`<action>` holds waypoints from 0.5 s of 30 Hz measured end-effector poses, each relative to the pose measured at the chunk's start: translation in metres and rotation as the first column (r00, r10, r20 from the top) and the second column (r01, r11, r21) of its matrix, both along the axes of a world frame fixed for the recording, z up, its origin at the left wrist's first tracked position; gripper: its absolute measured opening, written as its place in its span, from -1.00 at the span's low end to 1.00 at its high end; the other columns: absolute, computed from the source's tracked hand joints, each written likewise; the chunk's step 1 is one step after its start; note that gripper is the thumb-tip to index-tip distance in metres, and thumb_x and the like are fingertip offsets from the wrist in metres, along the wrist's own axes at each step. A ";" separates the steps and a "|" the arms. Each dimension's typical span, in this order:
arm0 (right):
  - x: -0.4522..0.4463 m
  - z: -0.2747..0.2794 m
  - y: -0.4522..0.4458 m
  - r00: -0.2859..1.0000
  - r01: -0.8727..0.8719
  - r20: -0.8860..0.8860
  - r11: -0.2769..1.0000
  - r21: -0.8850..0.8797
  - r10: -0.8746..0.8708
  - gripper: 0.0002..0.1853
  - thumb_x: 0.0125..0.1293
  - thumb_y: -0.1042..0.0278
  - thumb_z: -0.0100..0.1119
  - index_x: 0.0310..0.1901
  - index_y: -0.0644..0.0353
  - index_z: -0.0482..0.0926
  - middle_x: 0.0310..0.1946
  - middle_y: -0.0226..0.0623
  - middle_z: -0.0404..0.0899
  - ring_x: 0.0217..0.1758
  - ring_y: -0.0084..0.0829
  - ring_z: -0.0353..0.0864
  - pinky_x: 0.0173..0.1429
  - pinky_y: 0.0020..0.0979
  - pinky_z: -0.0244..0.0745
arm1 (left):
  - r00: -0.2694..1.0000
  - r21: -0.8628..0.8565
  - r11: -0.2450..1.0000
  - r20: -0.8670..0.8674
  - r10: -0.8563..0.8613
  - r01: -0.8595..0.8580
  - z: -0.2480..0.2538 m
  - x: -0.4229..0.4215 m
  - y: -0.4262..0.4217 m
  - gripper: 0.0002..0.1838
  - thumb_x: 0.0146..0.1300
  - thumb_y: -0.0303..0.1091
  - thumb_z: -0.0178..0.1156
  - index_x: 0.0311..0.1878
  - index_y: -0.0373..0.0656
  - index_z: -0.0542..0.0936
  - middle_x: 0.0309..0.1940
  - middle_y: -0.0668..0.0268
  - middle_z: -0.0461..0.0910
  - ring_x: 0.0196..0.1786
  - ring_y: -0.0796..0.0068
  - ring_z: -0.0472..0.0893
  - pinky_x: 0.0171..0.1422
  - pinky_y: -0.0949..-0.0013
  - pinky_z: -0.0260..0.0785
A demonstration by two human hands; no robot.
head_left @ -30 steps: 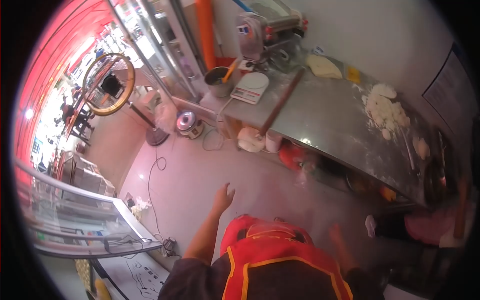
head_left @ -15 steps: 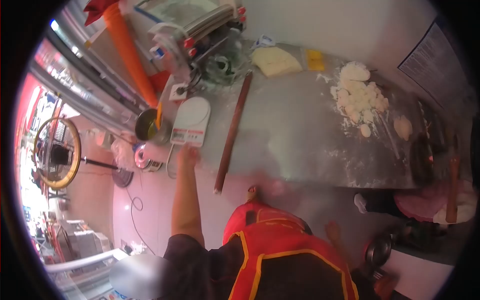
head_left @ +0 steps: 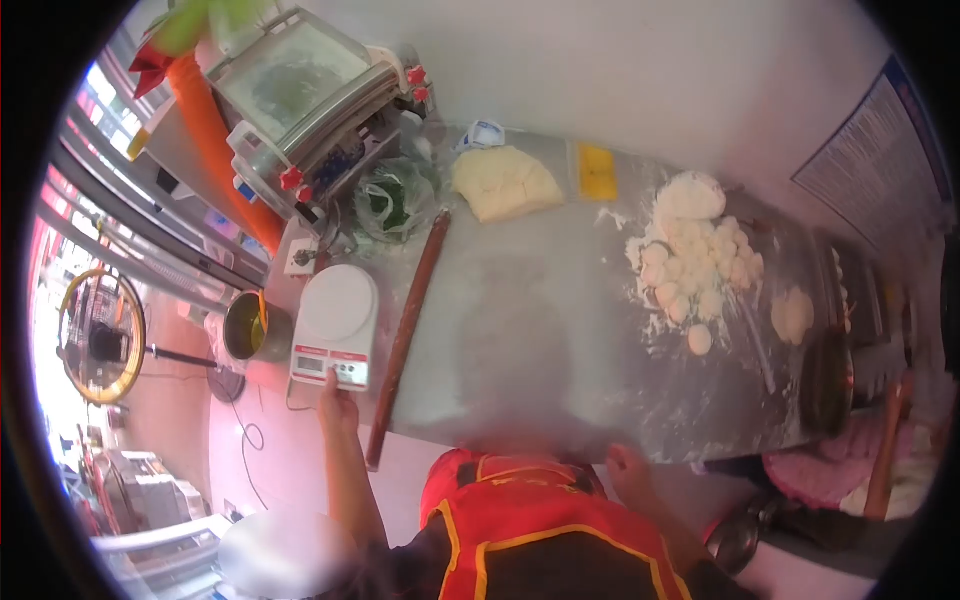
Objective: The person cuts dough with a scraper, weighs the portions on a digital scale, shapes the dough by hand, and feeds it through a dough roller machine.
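My left hand point(head_left: 340, 406) reaches to the front of a white kitchen scale point(head_left: 338, 305), one finger stretched onto its button panel; the hand holds nothing. The scale's round plate is bare. Just right of the scale, a long brown rolling pin point(head_left: 408, 335) lies slantwise, its near end past the table edge. By the table's front edge my right hand point(head_left: 626, 470) hangs low, fingers curled in, with nothing visible in it. A large slab of pale dough point(head_left: 507, 184) rests at the back. Small floured dough pieces point(head_left: 700, 265) lie heaped on the right.
A dough-rolling machine point(head_left: 310, 100) stands at the back left, beside a plastic bag point(head_left: 394, 200) with something green. A metal pot point(head_left: 246, 328) sits left of the scale. A yellow scraper point(head_left: 597, 172) lies at the back. Another person's pink clothing point(head_left: 825, 465) shows at right.
The view has tilted, so the tabletop appears lower and further left. My left hand has come onto the scale's buttons. My right hand has risen to the table's front edge.
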State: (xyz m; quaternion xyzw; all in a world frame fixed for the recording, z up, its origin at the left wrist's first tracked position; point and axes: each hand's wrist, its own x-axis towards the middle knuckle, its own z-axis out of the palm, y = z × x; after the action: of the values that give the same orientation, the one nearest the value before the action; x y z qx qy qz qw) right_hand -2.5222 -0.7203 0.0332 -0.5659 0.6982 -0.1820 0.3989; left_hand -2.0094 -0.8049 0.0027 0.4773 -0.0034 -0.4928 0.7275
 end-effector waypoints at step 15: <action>0.097 -0.081 -0.180 0.525 -0.149 0.836 0.949 0.276 -0.161 -0.52 0.23 0.45 0.15 0.18 0.32 0.33 0.00 -0.19 0.53 0.05 -0.33 0.56 0.09 -0.33 0.50 | 0.631 0.645 0.644 0.308 -0.712 0.412 0.004 -0.186 -0.004 -0.61 0.26 -0.24 0.20 0.09 -0.22 0.45 -0.05 0.17 0.56 -0.03 0.13 0.56 0.02 0.23 0.42</action>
State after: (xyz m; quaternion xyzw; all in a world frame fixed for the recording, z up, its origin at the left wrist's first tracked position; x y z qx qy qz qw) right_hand -2.4250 -0.9002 -0.0480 -0.3313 0.4360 -0.3225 0.7721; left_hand -2.1950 -0.8085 0.0071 0.7435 -0.2301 -0.5293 0.3378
